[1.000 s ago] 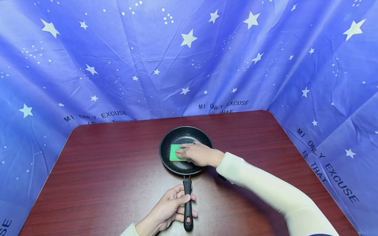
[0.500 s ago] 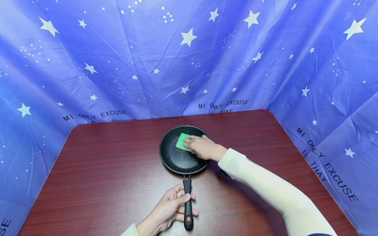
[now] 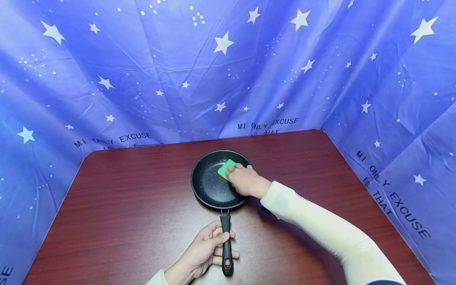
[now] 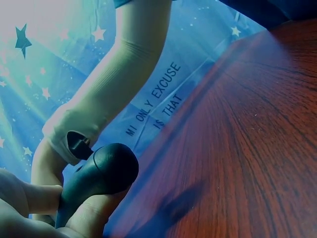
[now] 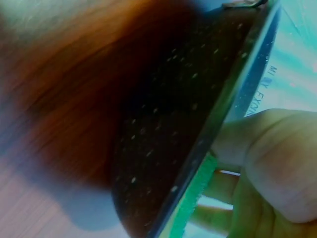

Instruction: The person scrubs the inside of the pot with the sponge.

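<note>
A black speckled frying pan (image 3: 210, 190) is at the table's middle, its handle (image 3: 227, 245) pointing toward me. My left hand (image 3: 206, 247) grips that handle, thumb on top and fingers underneath. In the left wrist view the rounded handle end (image 4: 116, 168) sticks out past the fingers. Inside the pan, toward its upper right, lies a green sponge (image 3: 224, 169) with a pale yellow underside. My right hand (image 3: 246, 180) holds the sponge from the right, bent fingers over it and covering its right part. The right wrist view shows the sponge's green edge (image 5: 193, 198) between pan rim and fingers.
The dark red wooden table (image 3: 124, 206) has rounded far corners. A blue curtain (image 3: 160, 59) with white stars and lettering hangs right behind the table and along both sides. The right forearm's pale sleeve (image 3: 320, 217) crosses the table's right part.
The right hand has moved the sponge from the pan's middle up and to the right, turning it at a slant. The left hand keeps its grip on the handle. The head view has shifted slightly.
</note>
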Available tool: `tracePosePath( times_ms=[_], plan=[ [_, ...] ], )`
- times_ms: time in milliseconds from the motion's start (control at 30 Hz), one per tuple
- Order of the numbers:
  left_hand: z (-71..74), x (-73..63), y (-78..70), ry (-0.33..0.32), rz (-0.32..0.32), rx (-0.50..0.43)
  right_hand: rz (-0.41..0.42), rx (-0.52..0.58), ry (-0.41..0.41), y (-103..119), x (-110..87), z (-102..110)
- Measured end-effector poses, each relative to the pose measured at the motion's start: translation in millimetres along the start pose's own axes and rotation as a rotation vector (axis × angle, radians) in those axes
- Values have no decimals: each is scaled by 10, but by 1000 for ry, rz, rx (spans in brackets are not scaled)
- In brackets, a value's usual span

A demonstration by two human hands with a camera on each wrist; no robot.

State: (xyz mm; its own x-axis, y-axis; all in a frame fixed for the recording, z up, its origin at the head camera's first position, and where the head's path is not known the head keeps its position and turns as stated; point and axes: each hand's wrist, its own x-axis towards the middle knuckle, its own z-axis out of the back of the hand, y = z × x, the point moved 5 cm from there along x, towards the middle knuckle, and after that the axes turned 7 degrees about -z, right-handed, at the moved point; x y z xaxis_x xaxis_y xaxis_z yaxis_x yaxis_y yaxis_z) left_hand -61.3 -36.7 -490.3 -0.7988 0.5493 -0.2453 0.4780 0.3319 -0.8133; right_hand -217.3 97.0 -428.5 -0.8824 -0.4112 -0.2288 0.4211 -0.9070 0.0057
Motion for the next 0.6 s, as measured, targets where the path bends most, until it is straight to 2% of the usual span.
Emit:
tracePosePath(
  times_ms=[400,600],
  plan=[
    [4,1,-11,-1,-13,10,-90,-51,65,98,-28,-5],
    [16,-3,2,-15,-10,20,-117,-35,121,131,-30,-2]
  ],
)
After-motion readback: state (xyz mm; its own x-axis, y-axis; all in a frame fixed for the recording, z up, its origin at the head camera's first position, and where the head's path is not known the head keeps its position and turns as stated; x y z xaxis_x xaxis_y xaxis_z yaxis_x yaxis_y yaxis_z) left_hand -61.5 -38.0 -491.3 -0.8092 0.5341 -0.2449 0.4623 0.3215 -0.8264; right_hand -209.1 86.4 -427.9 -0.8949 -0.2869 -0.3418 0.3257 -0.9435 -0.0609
